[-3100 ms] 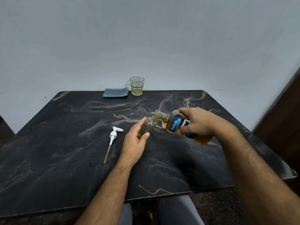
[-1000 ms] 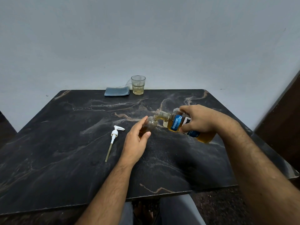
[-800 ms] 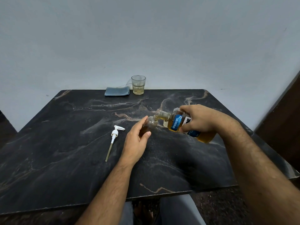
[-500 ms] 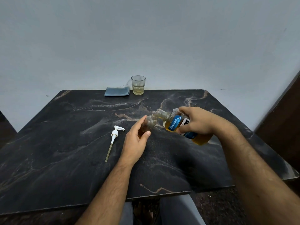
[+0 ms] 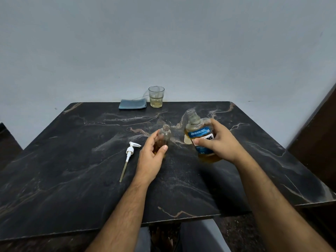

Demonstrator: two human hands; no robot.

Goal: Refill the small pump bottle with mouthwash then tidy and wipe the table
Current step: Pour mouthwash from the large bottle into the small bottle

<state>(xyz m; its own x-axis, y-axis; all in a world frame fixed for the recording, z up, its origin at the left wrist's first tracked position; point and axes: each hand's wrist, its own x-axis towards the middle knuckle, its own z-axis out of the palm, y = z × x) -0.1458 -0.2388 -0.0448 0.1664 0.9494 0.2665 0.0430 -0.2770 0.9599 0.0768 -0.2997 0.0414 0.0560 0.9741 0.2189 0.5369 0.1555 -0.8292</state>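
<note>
Left hand (image 5: 151, 157) grips the light, tippable pump bottle (image 5: 164, 138) at mid-body; beside it, right hand (image 5: 217, 142) grips the heavier, slick mouthwash bottle (image 5: 198, 132).

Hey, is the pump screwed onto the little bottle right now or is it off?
Off. The white pump lies flat on the table, left of the small bottle, whose neck is open.
</note>
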